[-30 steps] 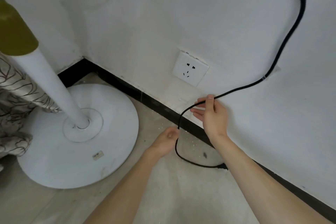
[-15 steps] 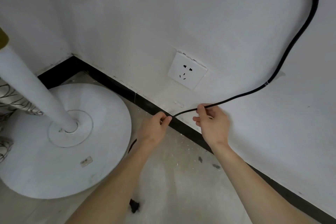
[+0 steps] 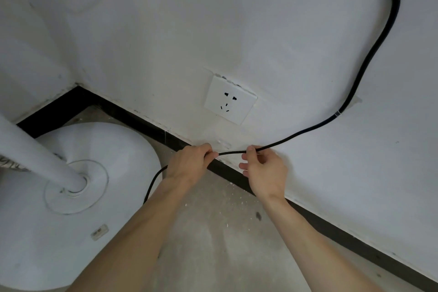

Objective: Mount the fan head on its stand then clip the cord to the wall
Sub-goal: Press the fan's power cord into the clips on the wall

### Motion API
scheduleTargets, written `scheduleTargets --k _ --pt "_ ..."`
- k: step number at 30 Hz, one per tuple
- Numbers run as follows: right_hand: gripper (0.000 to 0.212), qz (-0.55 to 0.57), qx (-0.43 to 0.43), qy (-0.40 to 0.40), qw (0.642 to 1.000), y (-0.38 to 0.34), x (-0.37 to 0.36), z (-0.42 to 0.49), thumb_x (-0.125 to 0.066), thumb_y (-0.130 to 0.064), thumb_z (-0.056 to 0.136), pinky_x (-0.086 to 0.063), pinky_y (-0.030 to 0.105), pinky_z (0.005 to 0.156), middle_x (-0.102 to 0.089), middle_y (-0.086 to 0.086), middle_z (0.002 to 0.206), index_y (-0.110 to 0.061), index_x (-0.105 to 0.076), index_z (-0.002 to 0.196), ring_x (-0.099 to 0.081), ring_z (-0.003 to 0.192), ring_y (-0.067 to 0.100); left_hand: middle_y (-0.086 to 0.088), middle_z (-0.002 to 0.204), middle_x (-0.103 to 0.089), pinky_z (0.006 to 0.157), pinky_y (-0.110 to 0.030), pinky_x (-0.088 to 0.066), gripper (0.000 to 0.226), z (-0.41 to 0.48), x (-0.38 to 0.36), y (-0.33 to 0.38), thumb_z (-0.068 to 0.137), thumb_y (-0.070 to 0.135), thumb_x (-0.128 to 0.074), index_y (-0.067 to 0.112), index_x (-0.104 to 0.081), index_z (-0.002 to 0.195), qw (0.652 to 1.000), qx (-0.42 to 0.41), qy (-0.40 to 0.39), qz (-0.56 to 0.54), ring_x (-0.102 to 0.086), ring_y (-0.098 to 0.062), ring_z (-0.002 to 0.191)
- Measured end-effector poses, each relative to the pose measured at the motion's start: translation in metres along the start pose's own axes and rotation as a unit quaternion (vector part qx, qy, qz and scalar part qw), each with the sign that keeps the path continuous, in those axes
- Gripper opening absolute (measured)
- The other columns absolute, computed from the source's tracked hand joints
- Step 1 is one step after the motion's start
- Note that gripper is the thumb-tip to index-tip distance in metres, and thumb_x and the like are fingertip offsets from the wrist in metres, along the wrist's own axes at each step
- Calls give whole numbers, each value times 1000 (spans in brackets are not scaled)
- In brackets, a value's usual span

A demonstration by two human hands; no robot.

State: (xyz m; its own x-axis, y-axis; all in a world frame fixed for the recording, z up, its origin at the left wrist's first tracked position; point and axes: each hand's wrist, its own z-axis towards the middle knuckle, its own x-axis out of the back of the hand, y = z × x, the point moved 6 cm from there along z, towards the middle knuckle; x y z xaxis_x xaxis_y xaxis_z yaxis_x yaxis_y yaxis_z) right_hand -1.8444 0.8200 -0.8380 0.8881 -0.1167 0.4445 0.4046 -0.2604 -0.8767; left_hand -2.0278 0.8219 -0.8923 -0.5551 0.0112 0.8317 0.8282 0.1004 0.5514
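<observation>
Left hand (image 3: 189, 163) and right hand (image 3: 265, 170) are each pinching the black cord (image 3: 231, 153), holding a short span taut against the wall (image 3: 284, 42) just above the black skirting (image 3: 227, 173), at 6 o'clock from the socket (image 3: 230, 99). Cord is running toward 2 o'clock through a clear clip (image 3: 337, 113). Fan stand (image 3: 71, 197) is standing at 9 o'clock.

Matt black cord (image 3: 369, 59), rubbery-looking. Wall (image 3: 284, 31) behind it: matt white paint, scuffed. Socket plate (image 3: 231, 99) beside cord: smooth glossy plastic. Fan base (image 3: 118, 149): smooth white plastic. Floor (image 3: 213, 244) below cord: rough grey concrete.
</observation>
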Motion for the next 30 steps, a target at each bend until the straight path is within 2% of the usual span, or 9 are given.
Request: scheduleTargets --k 5,9,12,16,20,25,28,30 --pt "20 -12 5 14 1000 3 0 0 -57 -31 102 -63 38 84 -78 -4 90 -24 -68 86 -74 71 -5 -2 90 -67 58 -29 -45 38 8 3 -2 100 48 -42 16 -63 104 999 2 40 23 -62 -19 78" --pt "27 -27 7 19 999 4 -2 1 -56 -32 103 -61 31 84 -80 0 91 -12 -74 100 -75 80 2 -2 93 -67 58 -28 -40 39 12 3 0 101 48 -40 17 -61 107 999 -2 35 41 -62 -19 80" --pt "28 -22 2 23 999 5 -2 0 -57 -33 102 -61 35 89 -80 2 89 -11 -75 100 -76 86 12 -2 91 -67 58 -28 -44 37 12 2 -1 101 47 -42 15 -61 106 999 -3 30 16 -59 -16 76" --pt "20 -5 -12 29 999 6 -2 -2 -57 -33 101 -60 39 90 -78 -6 83 -26 -70 87 -75 87 18 -3 94 -68 71 -37 -54 29 9 -5 -10 99 41 -51 15 -63 102 994 14 8 -112 -63 -18 85" --pt "21 2 -13 39 999 7 -4 -4 -57 -31 102 -59 44 91 -75 -12 83 -35 -59 82 -75 90 19 -2 101 -64 80 -41 -54 16 9 -5 -12 99 27 -56 16 -63 109 994 -27 0 -105 -61 -21 91" --pt "19 3 -9 47 999 8 -8 -5 -55 -32 104 -60 43 92 -77 -7 86 -31 -54 85 -76 92 19 0 99 -65 66 -38 -56 19 12 16 -2 99 32 -55 18 -64 109 993 -97 70 20 -64 -22 82" --pt "18 15 -18 50 998 11 -9 -4 -57 -32 103 -59 44 92 -76 -7 84 -30 -55 85 -76 91 20 -1 83 -67 47 -34 -51 14 11 24 6 93 30 -66 16 -67 95 977 -149 119 97 -65 -25 62" --pt "20 18 -21 50 998 11 -10 -4 -57 -31 103 -59 43 91 -76 -7 84 -28 -55 84 -76 90 19 -1 68 -64 37 -25 -40 14 8 27 11 85 27 -76 15 -68 83 961 -187 139 149 -59 -23 47"
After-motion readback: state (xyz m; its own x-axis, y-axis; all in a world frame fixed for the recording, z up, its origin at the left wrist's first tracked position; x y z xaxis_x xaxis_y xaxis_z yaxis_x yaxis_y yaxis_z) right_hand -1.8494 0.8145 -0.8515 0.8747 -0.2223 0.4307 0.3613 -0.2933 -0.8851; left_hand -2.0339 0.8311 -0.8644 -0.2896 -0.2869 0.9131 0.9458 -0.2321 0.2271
